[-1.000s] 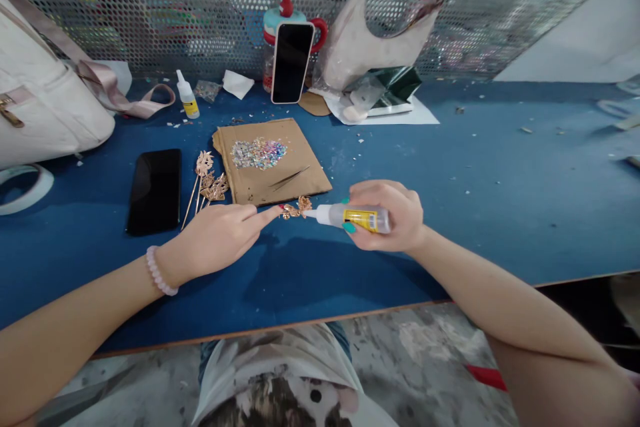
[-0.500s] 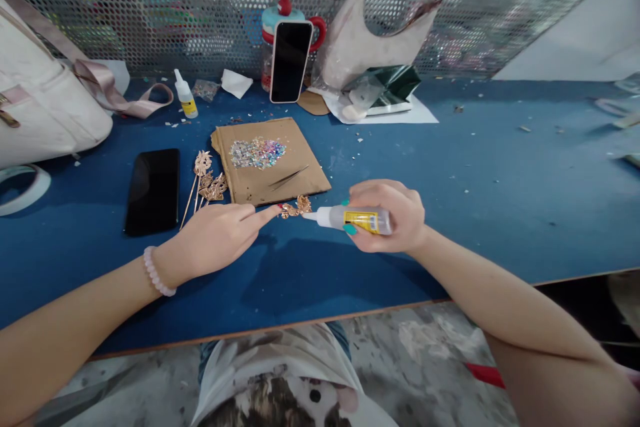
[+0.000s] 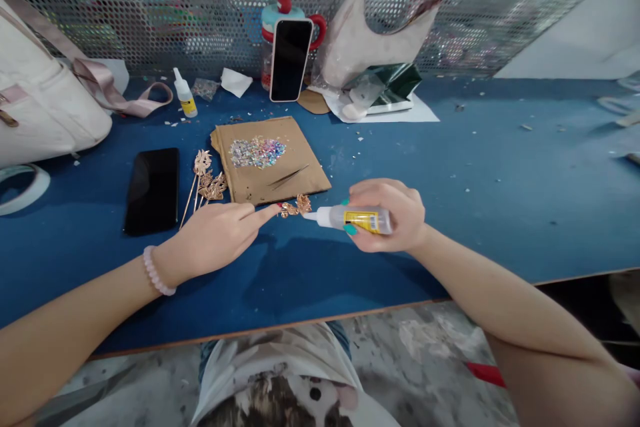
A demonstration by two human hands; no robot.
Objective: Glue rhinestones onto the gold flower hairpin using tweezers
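My right hand (image 3: 395, 213) is wrapped round a clear glue bottle (image 3: 367, 219) with a yellow label, lying sideways with its white nozzle pointing left. The nozzle tip is at a gold metal ornament (image 3: 303, 205) on the blue table, beside the near edge of the cardboard. My left hand (image 3: 220, 233) has its index finger stretched to the left end of the ornament; the other fingers are curled, and what they may hold is hidden. Small multicoloured stones (image 3: 257, 151) and tweezers (image 3: 289, 176) lie on the cardboard (image 3: 240, 190). More gold hairpins (image 3: 213, 187) rest at its left.
A black phone (image 3: 151, 191) lies at the left, near a tape roll (image 3: 25, 190) and a white bag (image 3: 45, 100). Behind are a second glue bottle (image 3: 185, 95), an upright phone (image 3: 291, 60) against a cup (image 3: 267, 53), and another bag (image 3: 390, 50).
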